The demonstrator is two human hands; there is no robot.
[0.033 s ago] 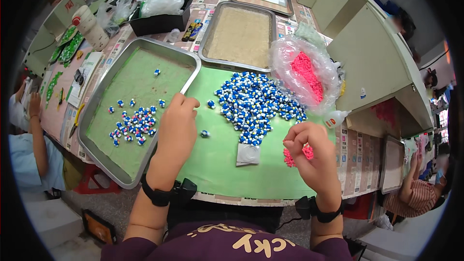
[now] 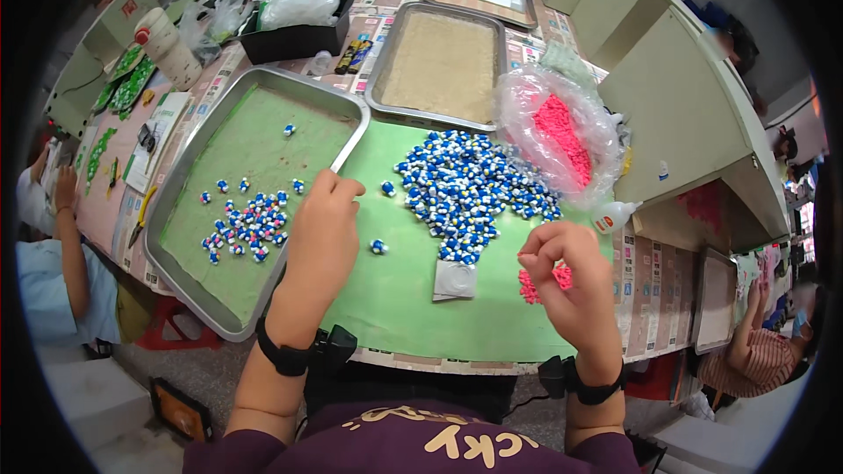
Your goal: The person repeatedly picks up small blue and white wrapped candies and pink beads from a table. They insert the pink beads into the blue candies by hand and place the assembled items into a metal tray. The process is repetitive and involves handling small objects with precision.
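My left hand (image 2: 320, 233) hovers by the right rim of a metal tray (image 2: 356, 127), fingers curled together; anything inside them is hidden. One small blue-and-white piece (image 2: 378, 247) lies on the green mat to its right. My right hand (image 2: 575, 281) is pinched, thumb against forefinger, above a small pile of pink bits (image 2: 529, 288); what the fingertips hold is too small to name. Between the hands spreads a large heap of blue-and-white pieces (image 2: 457, 184), with a small pale square pad (image 2: 455, 280) at its near end. More such pieces, some showing pink, form a cluster (image 2: 250, 224) in the tray.
An open plastic bag of pink bits (image 2: 562, 136) and a white squeeze bottle (image 2: 615, 216) are at the right, beside a pale cabinet (image 2: 694, 96). Behind the heap is a second tray (image 2: 439, 61). A black box (image 2: 294, 41) stands farther back. Other people sit at both sides.
The whole view has shifted slightly. The single piece beside my left hand was blurred earlier and now looks sharp, lying on the mat. Both hands keep nearly the same pose.
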